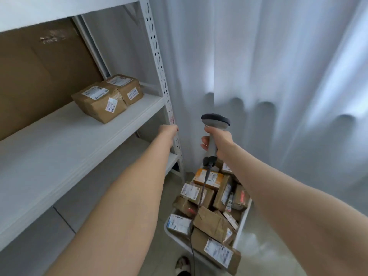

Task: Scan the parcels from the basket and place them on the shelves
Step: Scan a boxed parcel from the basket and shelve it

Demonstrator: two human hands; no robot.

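Note:
My right hand grips the handle of a grey barcode scanner, held upright above the basket, its cable hanging down over the parcels. My left hand reaches forward to the white shelf upright; its fingers are hidden behind the back of the hand, and no parcel shows in it. A white basket on the floor holds several brown parcels with white labels. Two labelled brown parcels sit side by side on the middle shelf, near its right end.
A large cardboard sheet lines the back of the shelving unit. Another shelf board runs above. White curtains hang to the right, behind the basket. A foot in a sandal stands beside the basket.

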